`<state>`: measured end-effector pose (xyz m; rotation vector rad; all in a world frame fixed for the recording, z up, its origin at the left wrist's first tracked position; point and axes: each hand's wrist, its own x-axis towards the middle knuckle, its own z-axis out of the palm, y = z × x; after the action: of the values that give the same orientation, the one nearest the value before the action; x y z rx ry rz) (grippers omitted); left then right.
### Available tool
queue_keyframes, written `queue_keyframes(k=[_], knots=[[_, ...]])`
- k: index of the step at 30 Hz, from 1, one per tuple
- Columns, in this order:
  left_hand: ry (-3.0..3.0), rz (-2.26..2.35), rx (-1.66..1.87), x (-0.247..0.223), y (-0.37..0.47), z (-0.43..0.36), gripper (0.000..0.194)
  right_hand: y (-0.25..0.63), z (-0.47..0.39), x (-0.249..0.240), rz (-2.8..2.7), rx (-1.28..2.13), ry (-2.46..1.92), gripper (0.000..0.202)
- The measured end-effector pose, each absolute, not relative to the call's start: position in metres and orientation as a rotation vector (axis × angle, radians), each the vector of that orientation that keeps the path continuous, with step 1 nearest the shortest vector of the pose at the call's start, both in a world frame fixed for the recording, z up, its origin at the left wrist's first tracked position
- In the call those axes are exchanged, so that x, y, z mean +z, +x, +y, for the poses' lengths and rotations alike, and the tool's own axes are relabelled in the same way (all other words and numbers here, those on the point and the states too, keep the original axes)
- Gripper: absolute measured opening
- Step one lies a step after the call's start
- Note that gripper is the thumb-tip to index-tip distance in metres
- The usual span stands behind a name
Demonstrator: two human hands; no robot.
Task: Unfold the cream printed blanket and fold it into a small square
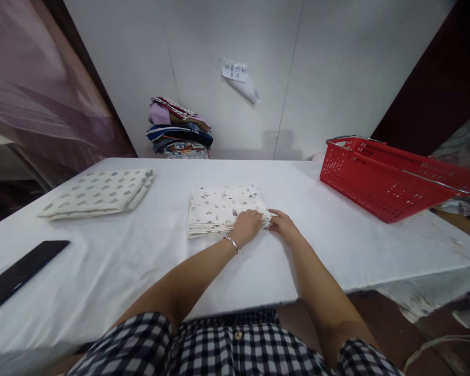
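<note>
A folded white cloth [223, 202] with small dark prints lies on the white table in front of me, its stacked layers showing along the near edge. My left hand [249, 223], with a silver bangle at the wrist, rests on its near right corner, fingers curled over the fabric. At the right edge, my right hand [282, 224] grips the bunched end of the same cloth, its fingertips partly hidden by the folds. Farther left lies a second folded cloth [105, 192], cream with grey-green heart-like shapes, which neither hand touches.
A red plastic basket [379, 177] with metal handles stands at the table's right. A black phone [21, 271] lies at the left front. Stacked folded fabrics [179, 128] sit behind the table's far edge, against a white wall bearing a handwritten paper note [235, 71].
</note>
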<state>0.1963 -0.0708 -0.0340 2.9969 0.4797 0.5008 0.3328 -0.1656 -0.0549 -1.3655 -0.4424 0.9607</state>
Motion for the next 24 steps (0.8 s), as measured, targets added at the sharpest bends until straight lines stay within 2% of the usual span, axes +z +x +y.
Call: queue_keyframes(k=[5, 11, 18, 24], knots=[[2.977, 0.437, 0.527, -0.042, 0.189, -0.076, 0.021, 0.33, -0.165, -0.052, -0.402, 0.97, -1.383, 0.044], [2.977, 0.269, 0.563, -0.039, 0.157, -0.072, 0.038, 0.324, -0.164, -0.056, -0.457, 0.821, -1.534, 0.052], [2.941, 0.661, 0.627, -0.046, 0.07, -0.035, 0.037, 0.329, -0.166, -0.065, -0.447, 0.823, -1.522, 0.054], [2.603, 1.097, 0.811, -0.052, 0.003, -0.002, 0.032, 0.325, -0.164, -0.065, -0.475, 0.754, -1.584, 0.057]])
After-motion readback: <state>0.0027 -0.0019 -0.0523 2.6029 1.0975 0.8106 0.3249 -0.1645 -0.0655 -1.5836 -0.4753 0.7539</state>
